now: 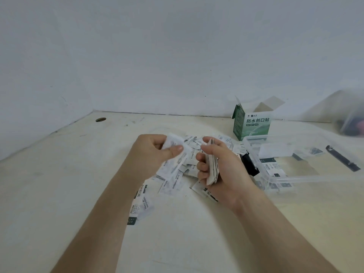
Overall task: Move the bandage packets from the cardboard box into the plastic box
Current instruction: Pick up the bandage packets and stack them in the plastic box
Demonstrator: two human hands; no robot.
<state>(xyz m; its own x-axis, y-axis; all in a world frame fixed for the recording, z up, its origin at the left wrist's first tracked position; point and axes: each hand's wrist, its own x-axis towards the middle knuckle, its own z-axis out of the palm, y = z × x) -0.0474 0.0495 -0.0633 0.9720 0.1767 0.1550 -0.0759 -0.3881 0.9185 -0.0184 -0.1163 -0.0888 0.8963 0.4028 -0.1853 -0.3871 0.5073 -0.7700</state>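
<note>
1. The left hand pinches a packet between thumb and fingers. It may be holding more than one, as blur hides the count. The right hand is curled tight round a stack of packets held on edge.
2. The loose packets lie heaped on the desk under and between the two hands, in neither box. The cardboard box stands open and upright behind them, and I cannot see whether it is emptied. The plastic box sits just right of the heap. Printed bits show through its clear walls, though I cannot tell if they are inside it or under it.
3. The likeliest slip, to my eye, is in the stack itself. It is thin, slick paper, and wedging another packet in could make it fan out and spill back onto the heap.
4. The plastic box's near corner is close to the right hand. A careless swing across could knock it, or drop packets short of the rim.
5. The packets lying flat beside the left forearm could be swept along by the arm or simply overlooked.
</note>
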